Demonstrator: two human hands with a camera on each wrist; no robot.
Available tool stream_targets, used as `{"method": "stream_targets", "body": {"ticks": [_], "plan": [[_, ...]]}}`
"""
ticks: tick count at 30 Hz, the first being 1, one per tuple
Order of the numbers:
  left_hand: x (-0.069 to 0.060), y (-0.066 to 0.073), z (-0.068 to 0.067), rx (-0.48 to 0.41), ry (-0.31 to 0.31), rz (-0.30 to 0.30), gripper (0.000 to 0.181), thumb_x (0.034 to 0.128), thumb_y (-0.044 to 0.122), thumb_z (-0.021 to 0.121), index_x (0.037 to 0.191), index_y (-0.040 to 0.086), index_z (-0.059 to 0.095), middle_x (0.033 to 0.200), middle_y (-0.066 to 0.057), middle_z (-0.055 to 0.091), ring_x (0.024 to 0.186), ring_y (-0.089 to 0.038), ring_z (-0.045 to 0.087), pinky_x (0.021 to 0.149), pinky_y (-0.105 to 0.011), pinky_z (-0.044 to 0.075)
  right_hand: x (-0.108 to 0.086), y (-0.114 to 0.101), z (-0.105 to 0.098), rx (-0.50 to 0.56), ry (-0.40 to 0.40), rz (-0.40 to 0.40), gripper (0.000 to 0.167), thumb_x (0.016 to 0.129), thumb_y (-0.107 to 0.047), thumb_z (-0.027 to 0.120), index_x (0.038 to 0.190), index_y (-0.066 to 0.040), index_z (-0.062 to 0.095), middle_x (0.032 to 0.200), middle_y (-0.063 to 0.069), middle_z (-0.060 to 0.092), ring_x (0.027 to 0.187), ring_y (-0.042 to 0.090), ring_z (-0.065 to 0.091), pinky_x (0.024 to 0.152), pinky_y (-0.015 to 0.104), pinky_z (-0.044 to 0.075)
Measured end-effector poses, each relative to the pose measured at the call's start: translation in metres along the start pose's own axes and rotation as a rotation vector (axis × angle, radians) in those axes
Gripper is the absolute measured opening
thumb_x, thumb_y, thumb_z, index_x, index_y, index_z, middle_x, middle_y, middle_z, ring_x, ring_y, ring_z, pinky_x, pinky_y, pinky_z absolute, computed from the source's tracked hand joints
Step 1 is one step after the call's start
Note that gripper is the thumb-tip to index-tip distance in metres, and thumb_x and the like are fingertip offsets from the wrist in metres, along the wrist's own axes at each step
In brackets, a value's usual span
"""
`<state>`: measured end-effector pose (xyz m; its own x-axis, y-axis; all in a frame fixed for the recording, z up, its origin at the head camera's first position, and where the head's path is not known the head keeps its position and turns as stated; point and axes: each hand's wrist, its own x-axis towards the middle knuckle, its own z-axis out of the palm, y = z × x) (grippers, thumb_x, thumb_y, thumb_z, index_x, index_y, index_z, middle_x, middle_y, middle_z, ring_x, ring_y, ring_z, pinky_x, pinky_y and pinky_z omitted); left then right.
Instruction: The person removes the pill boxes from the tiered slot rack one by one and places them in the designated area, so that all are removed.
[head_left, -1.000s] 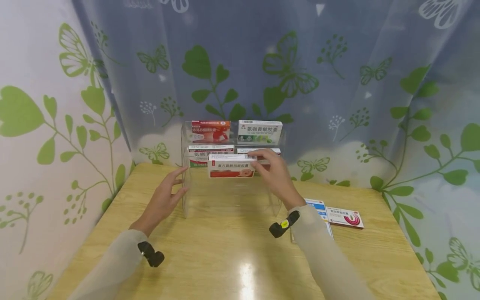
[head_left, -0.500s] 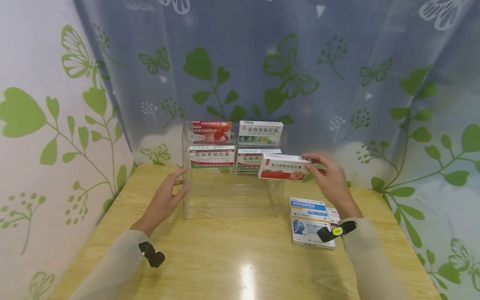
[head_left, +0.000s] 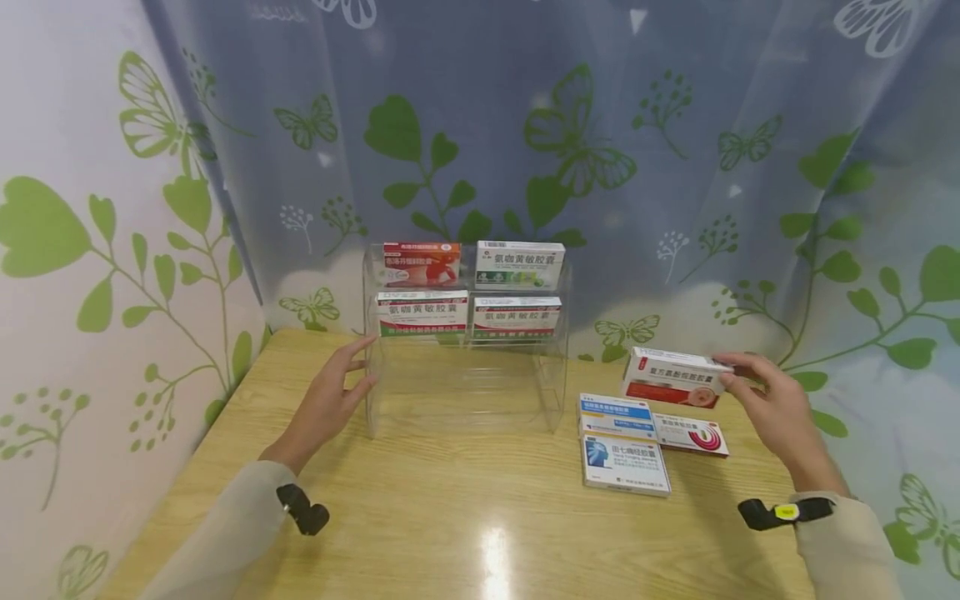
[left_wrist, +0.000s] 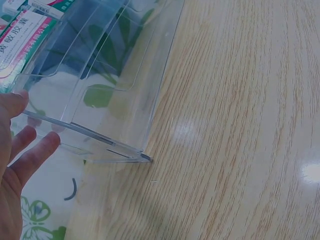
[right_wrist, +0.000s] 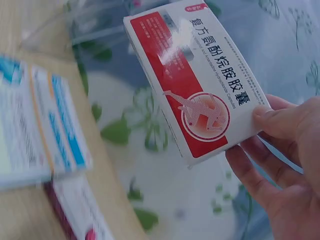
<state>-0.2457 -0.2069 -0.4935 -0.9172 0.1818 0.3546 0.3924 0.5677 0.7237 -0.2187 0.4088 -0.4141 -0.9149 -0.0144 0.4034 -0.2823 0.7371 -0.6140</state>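
My right hand [head_left: 776,408] pinches one end of a white-and-red medicine box [head_left: 671,379], held above the table at the right. The right wrist view shows the thumb on the front of this medicine box [right_wrist: 192,82] and fingers behind it. At the left, my left hand [head_left: 326,404] touches the side of a clear acrylic display rack [head_left: 551,383] with fairly straight fingers. A red medicine box [head_left: 422,265] and a white-green one [head_left: 520,267] stand on the rack's upper tier. Two white, red and green medicine boxes [head_left: 422,315] stand side by side on the tier below.
Flat on the table [head_left: 450,517], right of the rack, lie a blue-and-white medicine box [head_left: 617,418], a white box with a blue picture [head_left: 626,467] and a white box with pink rings [head_left: 690,435]. Patterned cloth [head_left: 480,125] hangs behind and at both sides.
My right hand has carried the white-and-red medicine box from in front of the rack rightward and down, over the boxes on the table. The left hand has stayed at the rack's side.
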Motion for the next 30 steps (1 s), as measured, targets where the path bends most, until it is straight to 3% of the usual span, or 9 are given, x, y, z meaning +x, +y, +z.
{"method": "stream_targets", "body": {"ticks": [3, 6, 9, 13, 15, 18, 22, 23, 30], "plan": [[0.000, 0.000, -0.001, 0.006, 0.007, 0.003, 0.069, 0.1094, 0.004, 0.065, 0.170, 0.017, 0.036, 0.171, -0.022, 0.038, 0.137, -0.050, 0.061, 0.093, -0.059, 0.067, -0.012, 0.015, -0.013, -0.037, -0.039, 0.045, 0.037, 0.113, -0.023, 0.063, 0.143, -0.001, 0.066, 0.117, -0.037, 0.052, 0.108, -0.021, 0.046, 0.082, -0.004, 0.038], [0.000, -0.002, -0.001, 0.014, 0.012, 0.003, 0.069, 0.1090, 0.003, 0.065, 0.170, 0.017, 0.036, 0.171, -0.022, 0.039, 0.136, -0.050, 0.062, 0.093, -0.058, 0.067, -0.023, 0.029, -0.021, -0.085, -0.062, 0.081, 0.039, 0.114, -0.026, 0.062, 0.143, -0.001, 0.066, 0.119, -0.032, 0.054, 0.106, -0.023, 0.042, 0.077, 0.001, 0.039], [0.001, -0.003, -0.001, 0.017, 0.009, -0.004, 0.070, 0.1087, 0.004, 0.065, 0.170, 0.018, 0.036, 0.171, -0.022, 0.039, 0.137, -0.049, 0.062, 0.093, -0.057, 0.067, -0.033, 0.043, -0.026, -0.143, -0.089, 0.098, 0.038, 0.113, -0.025, 0.063, 0.143, -0.002, 0.068, 0.124, -0.010, 0.066, 0.105, -0.022, 0.044, 0.075, 0.005, 0.043], [0.000, -0.003, -0.001, 0.014, -0.003, -0.019, 0.070, 0.1090, 0.005, 0.066, 0.170, 0.020, 0.035, 0.172, -0.020, 0.038, 0.138, -0.048, 0.061, 0.095, -0.058, 0.067, -0.046, 0.057, -0.031, -0.183, -0.210, 0.145, 0.041, 0.115, -0.028, 0.060, 0.146, -0.002, 0.065, 0.137, 0.025, 0.069, 0.112, 0.003, 0.063, 0.084, 0.035, 0.062], [0.000, -0.003, -0.001, 0.014, -0.005, -0.017, 0.070, 0.1092, 0.005, 0.065, 0.170, 0.020, 0.035, 0.172, -0.021, 0.038, 0.138, -0.048, 0.061, 0.095, -0.058, 0.067, -0.051, 0.064, -0.033, -0.186, -0.273, 0.176, 0.043, 0.115, -0.030, 0.058, 0.148, -0.001, 0.063, 0.141, 0.032, 0.066, 0.108, -0.003, 0.062, 0.085, 0.054, 0.061], [0.000, -0.003, -0.001, 0.011, -0.002, -0.011, 0.069, 0.1094, 0.005, 0.065, 0.170, 0.020, 0.036, 0.171, -0.020, 0.039, 0.138, -0.048, 0.061, 0.094, -0.058, 0.067, -0.056, 0.076, -0.032, -0.177, -0.323, 0.181, 0.041, 0.115, -0.027, 0.060, 0.144, 0.001, 0.066, 0.137, 0.023, 0.072, 0.100, -0.023, 0.049, 0.084, 0.040, 0.063], [0.000, -0.004, 0.000, 0.004, 0.007, -0.002, 0.068, 0.1091, 0.005, 0.065, 0.170, 0.019, 0.037, 0.170, -0.021, 0.040, 0.137, -0.049, 0.062, 0.093, -0.058, 0.067, -0.061, 0.088, -0.030, -0.158, -0.384, 0.187, 0.040, 0.115, -0.022, 0.058, 0.143, 0.005, 0.066, 0.135, 0.024, 0.073, 0.094, -0.021, 0.057, 0.074, 0.016, 0.055], [0.000, -0.004, 0.000, 0.003, 0.008, -0.001, 0.068, 0.1090, 0.005, 0.065, 0.169, 0.019, 0.037, 0.170, -0.021, 0.040, 0.136, -0.049, 0.062, 0.093, -0.058, 0.067, -0.061, 0.090, -0.030, -0.153, -0.403, 0.204, 0.041, 0.116, -0.023, 0.056, 0.144, 0.007, 0.064, 0.138, 0.035, 0.068, 0.093, -0.020, 0.058, 0.075, 0.017, 0.056], [0.000, -0.005, 0.001, 0.005, 0.003, -0.009, 0.069, 0.1089, 0.005, 0.066, 0.170, 0.019, 0.037, 0.171, -0.021, 0.039, 0.136, -0.049, 0.062, 0.093, -0.057, 0.067, -0.063, 0.102, -0.031, -0.098, -0.405, 0.224, 0.039, 0.116, -0.016, 0.055, 0.141, 0.014, 0.062, 0.133, 0.031, 0.070, 0.093, -0.017, 0.061, 0.075, 0.021, 0.063]]}}
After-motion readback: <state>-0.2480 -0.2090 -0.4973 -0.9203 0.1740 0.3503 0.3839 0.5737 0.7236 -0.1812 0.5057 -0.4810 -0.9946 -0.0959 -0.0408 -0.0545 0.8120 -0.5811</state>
